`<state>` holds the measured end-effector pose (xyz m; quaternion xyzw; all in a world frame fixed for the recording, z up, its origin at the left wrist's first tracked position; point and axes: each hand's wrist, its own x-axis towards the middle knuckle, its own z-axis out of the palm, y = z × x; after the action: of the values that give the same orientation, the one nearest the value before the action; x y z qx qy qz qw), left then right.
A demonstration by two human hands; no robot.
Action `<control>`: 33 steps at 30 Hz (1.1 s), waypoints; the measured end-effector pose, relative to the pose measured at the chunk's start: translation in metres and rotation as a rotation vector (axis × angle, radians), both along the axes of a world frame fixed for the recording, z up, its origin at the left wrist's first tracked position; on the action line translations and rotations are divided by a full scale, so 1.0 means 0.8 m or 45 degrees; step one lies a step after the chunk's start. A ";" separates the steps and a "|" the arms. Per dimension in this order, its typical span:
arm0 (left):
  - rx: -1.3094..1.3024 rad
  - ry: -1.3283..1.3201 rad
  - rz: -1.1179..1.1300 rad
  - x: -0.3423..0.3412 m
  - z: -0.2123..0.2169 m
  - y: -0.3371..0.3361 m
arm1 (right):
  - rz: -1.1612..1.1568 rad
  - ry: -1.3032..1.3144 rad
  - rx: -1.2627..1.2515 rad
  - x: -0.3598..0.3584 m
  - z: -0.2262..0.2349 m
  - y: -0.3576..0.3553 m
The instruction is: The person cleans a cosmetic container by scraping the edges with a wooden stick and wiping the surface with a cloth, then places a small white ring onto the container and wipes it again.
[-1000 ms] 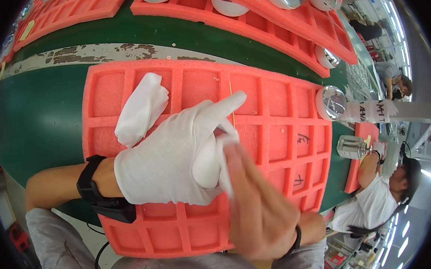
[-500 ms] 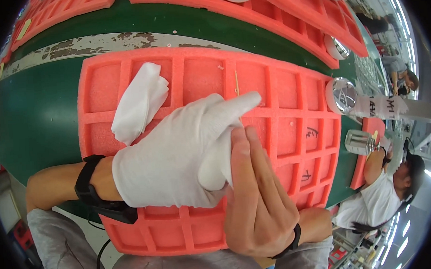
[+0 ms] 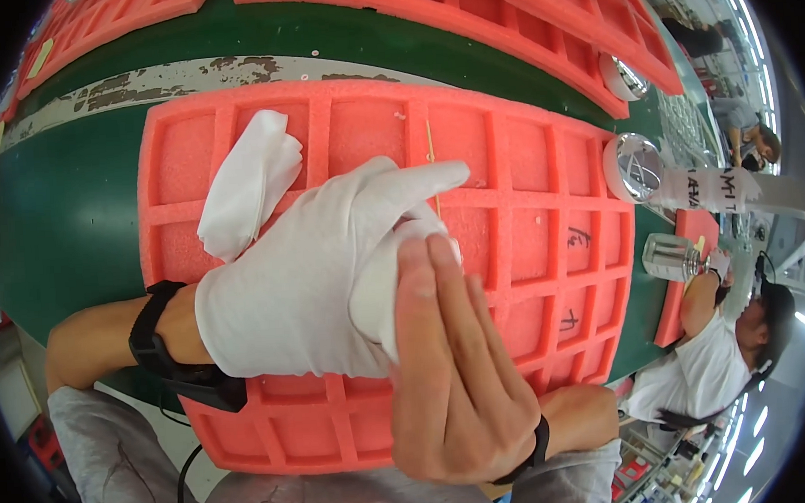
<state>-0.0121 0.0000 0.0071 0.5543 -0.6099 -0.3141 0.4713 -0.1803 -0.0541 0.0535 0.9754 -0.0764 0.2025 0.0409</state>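
My left hand (image 3: 304, 275), in a white glove, is curled around a smooth white rounded object (image 3: 374, 298), its kind mostly hidden by my hands. The gloved index finger points out to the right above it. My bare right hand (image 3: 464, 376) presses its straight, closed fingers over the object's right side; its thumb is out of sight. Both hands hover over a pink foam tray (image 3: 320, 146) divided into square compartments. A second white glove (image 3: 246, 187), loosely folded, lies across the tray's upper-left compartments.
Pink foam trays (image 3: 518, 18) with shiny rounded pieces stand at the back. Near the tray's right edge are a silver-faced round piece (image 3: 633, 168), a taped post (image 3: 718, 189) and a glass jar (image 3: 671, 257). A co-worker (image 3: 709, 363) sits at right along the green table (image 3: 63, 205).
Both hands have shifted slightly left with the white object, and my right fingers now cover more of its right side. The scene as a whole sits a little further left.
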 end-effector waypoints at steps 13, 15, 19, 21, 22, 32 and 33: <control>-0.028 -0.112 0.000 -0.007 0.008 0.003 | -0.020 -0.125 0.403 0.002 -0.004 -0.009; 0.011 -0.140 0.038 -0.007 0.005 0.005 | 0.101 -0.232 0.645 0.012 -0.008 -0.032; 0.087 0.006 0.089 -0.007 0.000 0.005 | -0.295 -0.415 1.998 0.002 0.003 -0.081; 0.115 0.089 0.095 -0.007 0.002 0.006 | -0.320 -0.502 2.049 0.000 -0.012 -0.099; 0.110 0.024 0.086 -0.005 0.005 0.006 | -0.352 -0.594 2.095 0.000 -0.016 -0.104; 0.069 -0.175 0.081 -0.001 0.009 0.003 | -0.120 -0.408 1.886 0.000 -0.006 -0.073; 0.068 -0.172 0.081 -0.001 0.008 0.003 | -0.090 -0.434 1.931 -0.001 -0.006 -0.070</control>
<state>-0.0128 0.0021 0.0136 0.6056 -0.6138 -0.2770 0.4240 -0.1813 -0.1098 0.0488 0.6892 -0.2304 0.2405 -0.6435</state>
